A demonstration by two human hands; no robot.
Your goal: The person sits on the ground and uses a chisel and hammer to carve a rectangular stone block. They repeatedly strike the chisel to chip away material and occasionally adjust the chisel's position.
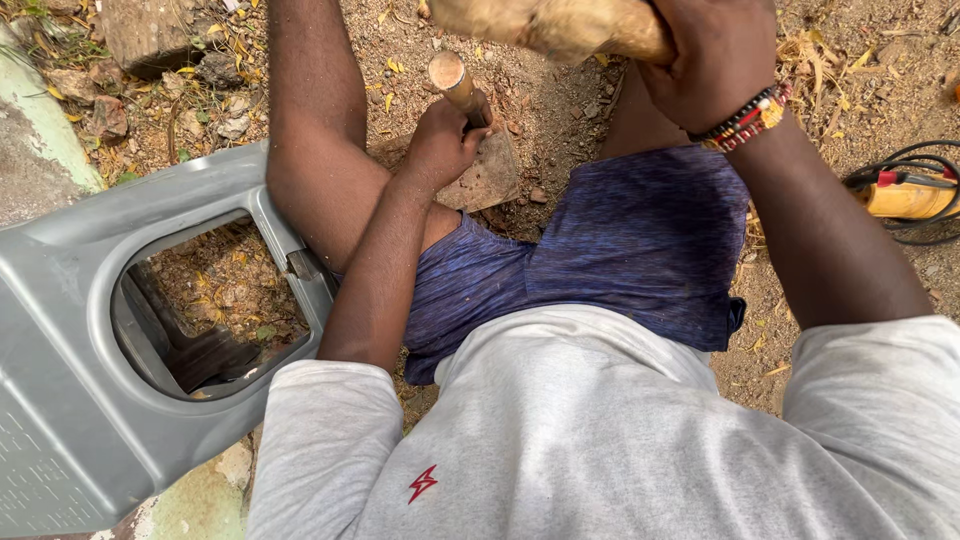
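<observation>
- Two hands, both closed on things, held apart.
- Left hand [440, 140]: I see it clamped on a wooden handle [455, 85]; its long axis runs up and away from me, tool head hidden below the fist over a flat stone [490, 175].
- Right hand [705, 60]: gripped round a thick wooden piece [550, 25], upper right of the handle, near it; beaded bracelet [750, 118] at wrist.
- Grey plastic panel [80, 330]: left, on ground.
- Yellow tool [905, 195]: far right.

Left hand [440, 140] fisted low btwn knees, right hand [705, 55] clenched higher, both arms extended fwd.
</observation>
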